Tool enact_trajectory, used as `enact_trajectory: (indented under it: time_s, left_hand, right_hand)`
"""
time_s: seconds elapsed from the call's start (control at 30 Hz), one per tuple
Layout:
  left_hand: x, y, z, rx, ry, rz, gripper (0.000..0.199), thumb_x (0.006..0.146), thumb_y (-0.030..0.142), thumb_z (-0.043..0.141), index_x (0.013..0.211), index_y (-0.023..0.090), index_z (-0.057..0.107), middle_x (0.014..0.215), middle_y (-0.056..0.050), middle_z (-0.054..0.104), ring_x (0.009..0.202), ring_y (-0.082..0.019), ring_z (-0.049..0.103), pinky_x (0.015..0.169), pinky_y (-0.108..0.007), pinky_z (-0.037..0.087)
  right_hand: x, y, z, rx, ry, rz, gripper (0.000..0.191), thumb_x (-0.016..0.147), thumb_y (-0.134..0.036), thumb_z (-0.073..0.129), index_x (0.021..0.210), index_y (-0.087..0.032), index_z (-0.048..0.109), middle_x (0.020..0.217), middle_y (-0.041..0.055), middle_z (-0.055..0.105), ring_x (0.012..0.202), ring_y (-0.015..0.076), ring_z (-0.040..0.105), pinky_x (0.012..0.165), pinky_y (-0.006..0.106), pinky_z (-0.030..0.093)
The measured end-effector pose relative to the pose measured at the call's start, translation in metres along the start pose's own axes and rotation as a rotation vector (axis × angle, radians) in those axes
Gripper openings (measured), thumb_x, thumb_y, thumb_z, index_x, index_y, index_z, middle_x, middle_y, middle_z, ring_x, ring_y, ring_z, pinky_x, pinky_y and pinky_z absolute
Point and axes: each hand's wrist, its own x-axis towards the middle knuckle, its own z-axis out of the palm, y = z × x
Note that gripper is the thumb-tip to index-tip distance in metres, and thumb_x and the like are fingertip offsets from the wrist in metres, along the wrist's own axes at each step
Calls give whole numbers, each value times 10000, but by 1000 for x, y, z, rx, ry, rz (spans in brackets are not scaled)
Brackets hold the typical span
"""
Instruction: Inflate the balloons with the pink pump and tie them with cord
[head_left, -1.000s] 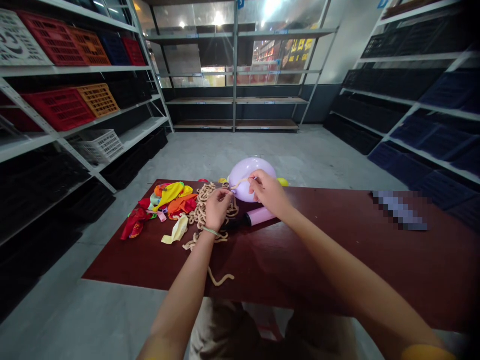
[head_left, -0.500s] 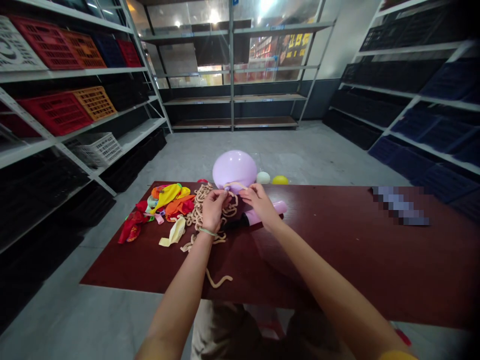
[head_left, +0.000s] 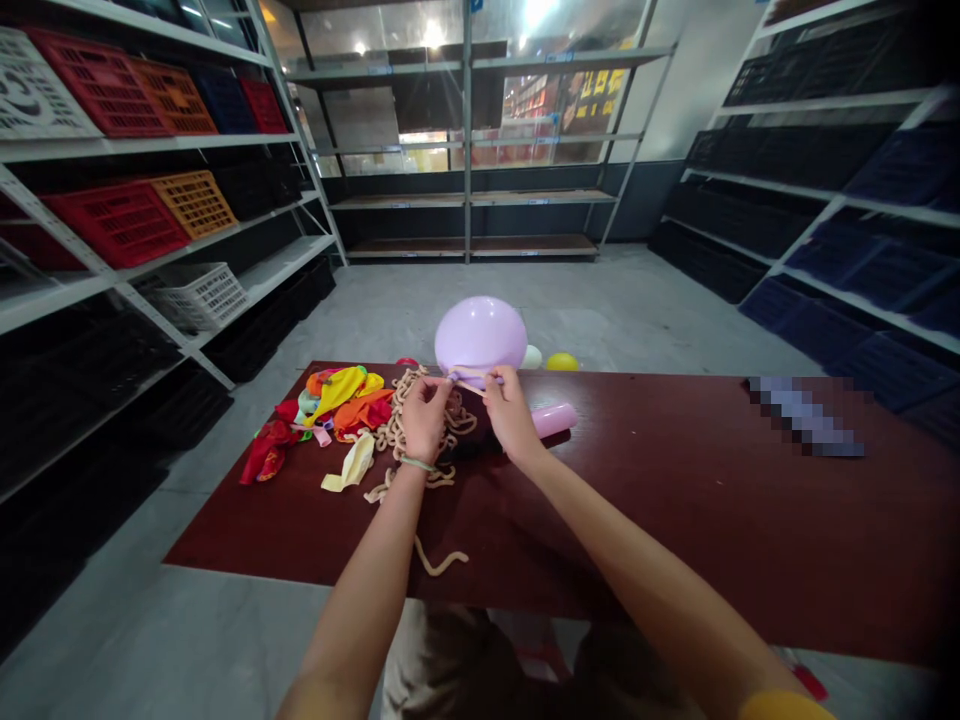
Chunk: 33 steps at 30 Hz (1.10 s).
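Observation:
A blown-up light purple balloon [head_left: 481, 334] is just beyond my hands, at the far edge of the table. My left hand [head_left: 424, 415] is closed in a pinch at the balloon's neck. A pale tan cord [head_left: 471, 386] stretches between the two hands, over the neck. My right hand [head_left: 512, 412] is closed on the cord's other end; its fingertips lie close against the balloon. Beneath my hands lies a pile of curly tan cords [head_left: 391, 432]. A pink and black balloon pump [head_left: 553, 420] lies behind my right hand, partly hidden by it.
Limp coloured balloons [head_left: 346, 392] lie on the left of the dark red table [head_left: 660, 520], with a pale yellow one [head_left: 351, 466] nearer. One loose cord [head_left: 441, 566] is by the front edge. A blurred-out item [head_left: 806, 415] lies right. Round balloons [head_left: 562, 361] show beyond the table.
My right hand has drawn in closer to the balloon's neck, bringing the cord across it. The balloon has shifted slightly right. My left hand keeps its pinch.

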Motion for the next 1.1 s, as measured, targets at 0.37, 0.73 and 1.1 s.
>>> enact_trajectory:
  time_s: [0.37,0.73,1.1]
  left_hand:
    - [-5,7,0,365,14,7,59,791,226,618,761,198,576,566,19,597,497,-148,552,547,-267,408]
    - [-16,7,9,52,-194,34,142,800,215,539,942,216,546,589,61,560,408,-85,458,424,-192,325]
    - [-22,10,12,-15,-500,-162,409,787,267,532,1143,146,696,545,50,532,395,-66,415,413,-189,293]
  right_hand:
    - [-28,-17,-33,-712,-281,-452,386,1022,-344,252,1131,-215,599,859,98,718,679,224,636,590,315,377]
    - [2,-16,-68,-683,-4,-202,300,1016,-377,292,1115,-220,528,824,51,699,647,202,621,579,281,303]
    - [15,-22,-84,-546,-81,-320,306,1008,-408,290,1092,-235,528,833,25,662,689,187,606,631,287,353]
